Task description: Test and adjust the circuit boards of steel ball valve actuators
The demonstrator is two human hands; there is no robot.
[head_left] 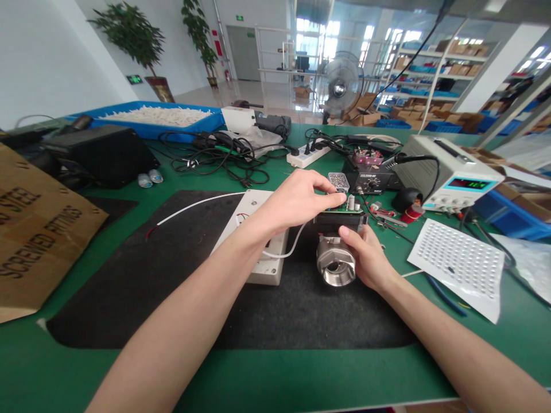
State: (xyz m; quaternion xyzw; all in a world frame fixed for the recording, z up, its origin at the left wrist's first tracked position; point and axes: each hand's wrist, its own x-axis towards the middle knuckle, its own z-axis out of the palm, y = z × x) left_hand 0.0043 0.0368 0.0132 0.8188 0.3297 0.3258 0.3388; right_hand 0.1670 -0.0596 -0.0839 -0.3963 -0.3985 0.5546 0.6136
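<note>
A steel valve body (336, 265) with a dark actuator block and green circuit board (342, 213) on top stands on the black mat (142, 275). My right hand (365, 255) wraps round the valve's right side, thumb on the block. My left hand (301, 198) reaches over from the left, fingertips pinched at the board's top; what they pinch is too small to make out. A white plastic cover (262, 267) lies under my left wrist, and a white cable (193, 205) runs from it.
A small tray of screws (338, 181) and a soldering station (372, 180) stand just behind. A bench power supply (451, 172) is at right, a white perforated sheet (460, 264) in front of it. A cardboard box (38, 229) sits left; tangled cables (215, 155) and a blue bin (150, 117) lie farther back.
</note>
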